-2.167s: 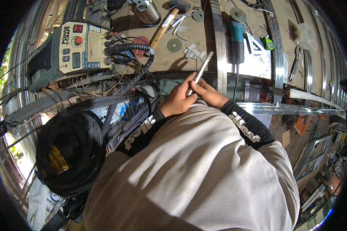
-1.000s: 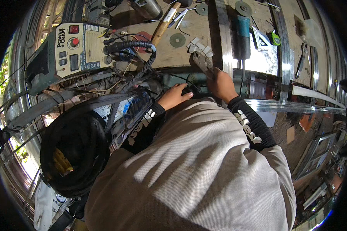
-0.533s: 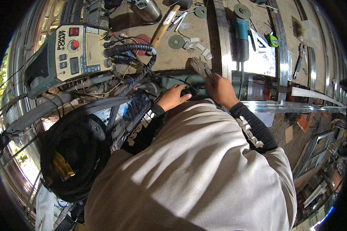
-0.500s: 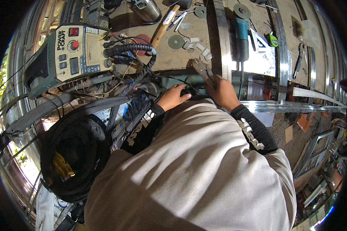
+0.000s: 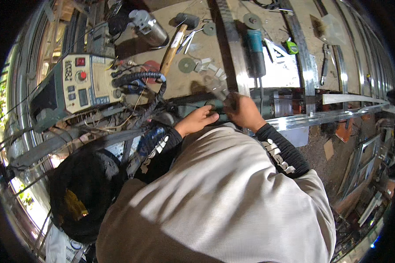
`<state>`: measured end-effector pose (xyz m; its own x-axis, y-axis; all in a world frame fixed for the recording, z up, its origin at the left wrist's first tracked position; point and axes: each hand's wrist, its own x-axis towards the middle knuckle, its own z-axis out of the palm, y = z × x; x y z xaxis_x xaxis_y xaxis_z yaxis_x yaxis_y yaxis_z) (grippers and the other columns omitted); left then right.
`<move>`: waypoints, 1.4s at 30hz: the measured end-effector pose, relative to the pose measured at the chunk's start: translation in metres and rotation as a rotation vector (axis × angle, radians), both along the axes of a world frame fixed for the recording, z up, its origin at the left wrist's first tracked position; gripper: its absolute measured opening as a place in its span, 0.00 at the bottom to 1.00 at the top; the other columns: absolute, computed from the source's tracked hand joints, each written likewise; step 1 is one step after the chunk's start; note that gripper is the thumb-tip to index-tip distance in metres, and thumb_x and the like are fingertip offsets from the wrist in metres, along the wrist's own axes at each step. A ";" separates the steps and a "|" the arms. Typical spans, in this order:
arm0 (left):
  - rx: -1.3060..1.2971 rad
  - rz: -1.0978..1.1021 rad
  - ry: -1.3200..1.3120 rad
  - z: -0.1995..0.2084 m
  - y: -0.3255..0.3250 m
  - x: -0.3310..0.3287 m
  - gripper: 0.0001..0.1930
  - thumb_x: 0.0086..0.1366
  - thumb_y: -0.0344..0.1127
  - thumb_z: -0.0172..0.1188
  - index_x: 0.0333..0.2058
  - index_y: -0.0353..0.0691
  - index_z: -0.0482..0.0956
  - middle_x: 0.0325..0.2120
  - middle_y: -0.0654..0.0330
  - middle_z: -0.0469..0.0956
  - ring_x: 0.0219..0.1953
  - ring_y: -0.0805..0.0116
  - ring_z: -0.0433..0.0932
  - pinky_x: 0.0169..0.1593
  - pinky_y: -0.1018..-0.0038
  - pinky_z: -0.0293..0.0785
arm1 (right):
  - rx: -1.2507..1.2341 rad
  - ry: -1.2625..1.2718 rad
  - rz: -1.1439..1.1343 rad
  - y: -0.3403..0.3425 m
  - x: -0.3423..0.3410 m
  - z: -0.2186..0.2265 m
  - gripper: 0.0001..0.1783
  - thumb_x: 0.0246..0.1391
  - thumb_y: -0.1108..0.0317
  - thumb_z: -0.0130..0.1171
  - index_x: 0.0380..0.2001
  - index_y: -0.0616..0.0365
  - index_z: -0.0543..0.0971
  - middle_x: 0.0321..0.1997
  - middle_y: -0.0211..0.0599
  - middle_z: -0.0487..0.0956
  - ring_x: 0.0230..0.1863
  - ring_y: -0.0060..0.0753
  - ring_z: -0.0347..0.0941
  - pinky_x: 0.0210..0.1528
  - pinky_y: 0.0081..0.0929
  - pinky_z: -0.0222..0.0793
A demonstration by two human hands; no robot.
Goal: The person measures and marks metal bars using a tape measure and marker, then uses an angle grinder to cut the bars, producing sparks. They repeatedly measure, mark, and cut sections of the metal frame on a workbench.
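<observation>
My right hand (image 5: 245, 113) is closed round the handle end of a grey metal plier-like tool (image 5: 216, 87). The tool points away from me and to the left, and it is smeared by motion, so its exact kind is unclear. To its left, my left hand (image 5: 197, 120) has its fingers curled together, with the thumb close to the forefinger. A small dark round piece (image 5: 211, 104) shows at those fingertips; I cannot make out what it is. Beneath both hands lies a green cylindrical body (image 5: 221, 115), partly hidden by them and by my shirt.
A welding machine (image 5: 81, 85) with cables stands left. Beyond my hands, the bench holds a hammer (image 5: 173, 50), a grinding disc (image 5: 187, 65), small metal pieces (image 5: 210, 67) and a steel flask (image 5: 149, 30). Right are an angle grinder (image 5: 255, 52), a tape measure (image 5: 291, 46) and metal bars (image 5: 307, 65).
The whole view has shifted, with bench things now lower and further left. My hands have drawn closer together, and the tool in my right hand is now blurred by movement.
</observation>
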<state>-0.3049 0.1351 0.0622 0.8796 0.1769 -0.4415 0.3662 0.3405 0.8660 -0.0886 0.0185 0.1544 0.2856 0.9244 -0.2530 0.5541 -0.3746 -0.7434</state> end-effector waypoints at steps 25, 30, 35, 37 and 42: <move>0.921 0.439 0.511 0.026 0.060 0.012 0.33 0.63 0.28 0.61 0.65 0.21 0.62 0.53 0.28 0.75 0.58 0.34 0.75 0.61 0.54 0.72 | 0.388 -0.082 -0.077 0.085 0.102 -0.016 0.13 0.58 0.73 0.59 0.44 0.65 0.83 0.42 0.56 0.85 0.45 0.59 0.83 0.49 0.42 0.78; 0.867 0.491 0.476 0.016 0.038 -0.004 0.33 0.63 0.30 0.63 0.64 0.21 0.65 0.53 0.30 0.77 0.58 0.37 0.77 0.61 0.57 0.72 | 0.258 -0.035 0.147 0.225 0.057 -0.066 0.30 0.55 0.69 0.62 0.62 0.59 0.73 0.37 0.57 0.84 0.39 0.57 0.82 0.45 0.47 0.76; 0.876 0.491 0.410 0.022 0.014 -0.038 0.32 0.62 0.28 0.62 0.64 0.24 0.66 0.55 0.37 0.77 0.57 0.42 0.78 0.61 0.59 0.72 | 0.113 -0.104 -0.043 0.283 0.040 -0.110 0.22 0.56 0.57 0.62 0.49 0.58 0.82 0.41 0.57 0.85 0.46 0.61 0.81 0.50 0.51 0.76; 0.721 0.520 0.385 0.025 0.010 -0.044 0.33 0.62 0.27 0.62 0.65 0.25 0.65 0.57 0.39 0.76 0.57 0.44 0.77 0.61 0.59 0.72 | 0.132 -0.127 -0.197 0.280 0.037 -0.109 0.19 0.57 0.53 0.64 0.39 0.60 0.85 0.38 0.55 0.85 0.43 0.62 0.81 0.48 0.49 0.77; 0.717 0.486 0.570 0.019 0.011 -0.031 0.36 0.63 0.29 0.65 0.66 0.21 0.62 0.59 0.32 0.71 0.63 0.38 0.69 0.66 0.57 0.65 | 0.275 -0.062 -0.456 0.231 0.050 -0.063 0.12 0.55 0.70 0.64 0.43 0.59 0.81 0.35 0.54 0.85 0.40 0.57 0.84 0.45 0.46 0.78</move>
<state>-0.3361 0.1458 0.0814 0.3365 0.8425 -0.4206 0.7460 0.0340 0.6650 -0.0383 0.2499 0.0909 0.6807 0.7324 0.0111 0.4266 -0.3841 -0.8188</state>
